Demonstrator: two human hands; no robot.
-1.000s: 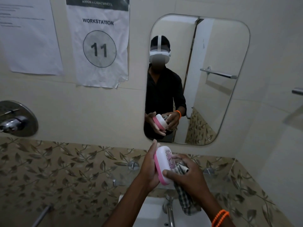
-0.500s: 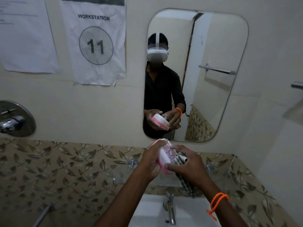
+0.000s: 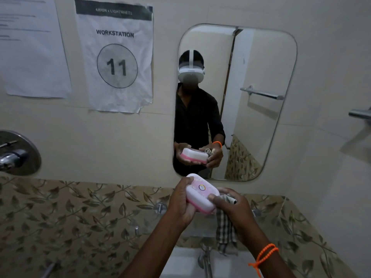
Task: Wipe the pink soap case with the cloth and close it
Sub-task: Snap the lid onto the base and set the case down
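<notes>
The case (image 3: 200, 193) sits between both hands above the sink (image 3: 180, 263), lid up and seemingly already shut. Its long axis runs from the far left down to the near right. The left hand (image 3: 181, 203) curls round its far-left end; the right hand (image 3: 230, 205) pinches the near-right end with thumb on the lid, the cloth (image 3: 224, 229) bunched in its fingers and hanging below. Both are equally near, so a final squeeze likely needs only inward pressure along that axis.

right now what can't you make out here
Head view only:
- Soap case underside and near edge: covered by the left hand and right hand.
- Cloth: upper part bunched inside the right hand.
- Left notice: text too small and blurred.
- Sink: cut off by the bottom edge.
</notes>
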